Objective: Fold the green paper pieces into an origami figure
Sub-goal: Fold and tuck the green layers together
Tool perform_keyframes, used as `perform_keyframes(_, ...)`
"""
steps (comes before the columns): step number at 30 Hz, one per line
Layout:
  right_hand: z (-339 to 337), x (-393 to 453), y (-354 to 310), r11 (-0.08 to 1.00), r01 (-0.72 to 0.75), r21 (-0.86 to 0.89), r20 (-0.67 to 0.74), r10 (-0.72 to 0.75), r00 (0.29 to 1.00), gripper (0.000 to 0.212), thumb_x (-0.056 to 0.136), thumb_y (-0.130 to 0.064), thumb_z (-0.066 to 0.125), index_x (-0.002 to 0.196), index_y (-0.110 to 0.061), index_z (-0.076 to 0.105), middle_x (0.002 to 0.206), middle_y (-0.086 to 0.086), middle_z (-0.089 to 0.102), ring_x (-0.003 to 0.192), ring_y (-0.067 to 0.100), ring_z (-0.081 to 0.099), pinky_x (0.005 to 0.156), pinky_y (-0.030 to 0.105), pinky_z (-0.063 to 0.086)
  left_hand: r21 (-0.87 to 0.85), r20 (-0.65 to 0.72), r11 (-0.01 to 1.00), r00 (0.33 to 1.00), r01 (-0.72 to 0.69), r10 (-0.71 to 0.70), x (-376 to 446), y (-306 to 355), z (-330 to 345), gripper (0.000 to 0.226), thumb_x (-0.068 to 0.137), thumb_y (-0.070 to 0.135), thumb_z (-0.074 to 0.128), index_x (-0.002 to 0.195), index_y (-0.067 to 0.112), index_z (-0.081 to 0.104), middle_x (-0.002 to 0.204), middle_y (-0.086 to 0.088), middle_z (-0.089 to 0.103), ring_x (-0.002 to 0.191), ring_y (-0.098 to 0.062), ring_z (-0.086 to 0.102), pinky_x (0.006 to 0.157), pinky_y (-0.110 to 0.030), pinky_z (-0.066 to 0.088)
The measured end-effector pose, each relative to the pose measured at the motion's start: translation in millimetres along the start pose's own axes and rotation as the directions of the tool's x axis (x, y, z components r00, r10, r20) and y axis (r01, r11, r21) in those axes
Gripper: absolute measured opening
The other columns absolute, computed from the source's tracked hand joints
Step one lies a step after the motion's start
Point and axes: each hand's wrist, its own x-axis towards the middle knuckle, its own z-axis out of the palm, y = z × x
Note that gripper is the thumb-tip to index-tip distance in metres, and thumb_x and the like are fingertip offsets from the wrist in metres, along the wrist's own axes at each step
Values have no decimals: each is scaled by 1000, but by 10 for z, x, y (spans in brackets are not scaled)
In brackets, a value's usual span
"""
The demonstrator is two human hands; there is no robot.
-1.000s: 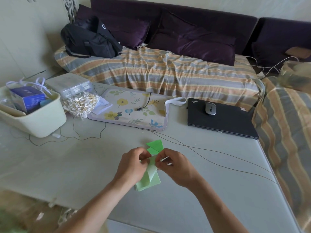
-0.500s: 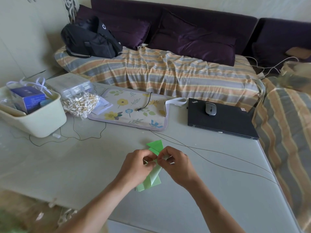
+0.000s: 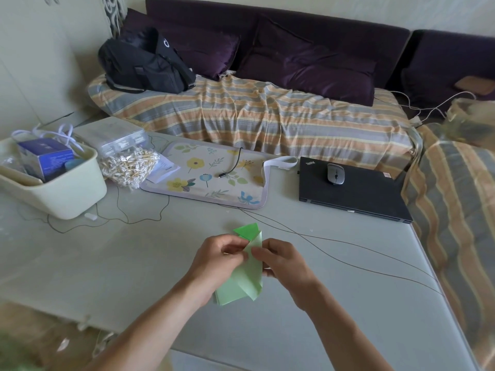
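Near front of black closed laptop (image 3: 351, 190), above tabletop (image 3: 134, 263): left hand (image 3: 214, 261) and right hand (image 3: 284, 261), grip now tighter, pinching pale green folded paper (image 3: 245, 283); darker green tip (image 3: 247, 231) raised. Crease likely being set.

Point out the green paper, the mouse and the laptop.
green paper (image 3: 245, 283): head view, on the pale lower flap between the hands.
mouse (image 3: 335, 174): head view, middle of its grey top.
laptop (image 3: 364, 195): head view, bare black lid right of the mouse.

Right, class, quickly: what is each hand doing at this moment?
Left hand: closed, pinching the green paper.
Right hand: closed, pinching the same paper.
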Motion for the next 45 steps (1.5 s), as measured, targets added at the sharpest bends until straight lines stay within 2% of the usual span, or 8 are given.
perform_keyframes(4,-2,-13,24,990,32,-138,36,-28,999,23,89,-29,68,79,-9,65,71,-3,57,69,15,50,68,32,41,-20,-38,999,999,-35,35,-7,36,19,5,86,27,77,86,22,79,73,11,73,63,-3,63,67,-22,47)
perform_keyframes(12,69,-52,-33,970,148,-191,148,-120,982,62,79,-50,67,90,9,53,77,5,45,73,16,40,70,37,31,-47,-113,996,991,-79,73,36,3,-8,5,79,27,84,82,26,81,76,4,78,65,-6,66,69,-24,50)
perform_keyframes(18,28,-30,16,986,90,-142,213,-58,975,19,94,-20,69,100,-2,72,82,-3,69,72,10,58,67,21,44,-96,-128,992,989,-81,68,34,18,-39,6,82,21,83,86,18,80,71,6,75,57,-1,60,64,-21,48)
perform_keyframes(21,36,-25,17,989,82,-123,188,-58,980,28,89,-28,71,102,-3,72,92,12,73,78,13,61,73,27,45,-96,-112,991,991,-89,78,36,12,-40,3,86,21,79,88,18,79,63,11,70,54,-2,56,61,-18,47)
perform_keyframes(26,-19,7,18,995,61,-74,30,-59,998,14,93,-21,70,91,-8,74,82,1,74,73,13,64,69,26,48,8,-126,991,983,-133,133,50,-7,-45,7,87,21,76,87,27,80,75,7,76,67,-9,65,75,-28,54)
perform_keyframes(33,-16,32,34,998,51,-32,-55,-53,997,32,79,-35,72,90,-5,74,93,19,75,76,17,64,72,35,47,196,-126,951,956,-238,265,-13,13,-27,11,83,17,81,87,27,83,79,17,77,77,2,72,76,-14,55)
perform_keyframes(40,-31,55,57,997,69,-44,-72,-72,995,21,93,-19,70,92,1,71,77,2,69,67,12,59,59,19,45,227,-141,945,952,-234,270,-26,19,-21,11,82,20,82,87,29,83,77,18,77,74,6,71,71,-9,51)
perform_keyframes(45,-13,48,65,997,56,-53,-93,-60,994,23,93,-21,70,92,2,70,78,5,67,69,15,57,63,27,43,240,-132,942,954,-234,270,-17,19,-12,11,82,21,82,89,28,84,78,19,77,75,6,71,75,-15,54)
